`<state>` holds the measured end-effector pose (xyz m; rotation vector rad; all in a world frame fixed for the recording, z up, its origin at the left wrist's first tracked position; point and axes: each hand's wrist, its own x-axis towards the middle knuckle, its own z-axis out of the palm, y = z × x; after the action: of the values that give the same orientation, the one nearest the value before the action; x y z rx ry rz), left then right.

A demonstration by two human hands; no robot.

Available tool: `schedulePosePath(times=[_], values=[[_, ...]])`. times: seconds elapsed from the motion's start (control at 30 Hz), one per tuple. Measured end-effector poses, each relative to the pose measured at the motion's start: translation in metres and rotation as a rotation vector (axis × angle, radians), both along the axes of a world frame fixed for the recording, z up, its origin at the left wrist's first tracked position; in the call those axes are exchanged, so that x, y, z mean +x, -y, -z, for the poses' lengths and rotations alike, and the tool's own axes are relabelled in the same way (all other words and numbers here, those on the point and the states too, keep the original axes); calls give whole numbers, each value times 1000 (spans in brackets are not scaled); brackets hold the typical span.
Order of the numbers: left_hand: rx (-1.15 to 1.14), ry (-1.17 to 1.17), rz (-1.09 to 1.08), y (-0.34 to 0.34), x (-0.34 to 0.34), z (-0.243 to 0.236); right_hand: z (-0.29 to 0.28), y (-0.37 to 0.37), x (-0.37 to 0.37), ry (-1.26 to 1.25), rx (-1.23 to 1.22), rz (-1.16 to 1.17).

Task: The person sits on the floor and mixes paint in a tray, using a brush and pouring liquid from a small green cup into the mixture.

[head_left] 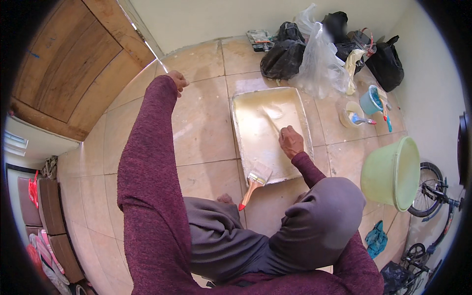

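While my right hand point(291, 141) grips a scraper point(272, 116) in the paint tray point(240, 129), left hand point(178, 79) is fisted, brush point(255, 180) nearby.

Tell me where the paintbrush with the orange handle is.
In the head view, the paintbrush lies at centre on the near rim of the paint tray, bristles on the tray and handle pointing at the person's knee, below-left of the right hand.

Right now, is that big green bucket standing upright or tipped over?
Tipped. The green bucket lies on its side on the tiled floor, right of the paint tray, its round rim and pale inside turned sideways toward the bicycle wheel.
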<state>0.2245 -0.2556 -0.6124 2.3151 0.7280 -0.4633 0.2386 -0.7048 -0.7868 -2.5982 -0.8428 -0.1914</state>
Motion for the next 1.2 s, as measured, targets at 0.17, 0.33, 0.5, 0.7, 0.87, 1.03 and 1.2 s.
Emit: schedulePosePath(times=[0.17,0.33,0.5,0.7,0.87,1.03,1.2], values=[[-20,-28,27,-2,2,2,0,0,4,-13,-14,26],[-15,-49,16,-4,-1,3,-6,-7,-6,0,20,-93],[-23,-50,14,-1,3,1,2,-1,1,-5,31,-46],[-8,-41,17,-2,0,1,-9,-3,1,-8,57,0],[-14,-35,21,-2,1,3,-8,-16,4,8,67,33],[-13,-37,28,-3,4,4,-6,-31,0,-50,-14,-53],[9,-46,16,-6,0,6,-16,-23,-7,-36,29,-116]])
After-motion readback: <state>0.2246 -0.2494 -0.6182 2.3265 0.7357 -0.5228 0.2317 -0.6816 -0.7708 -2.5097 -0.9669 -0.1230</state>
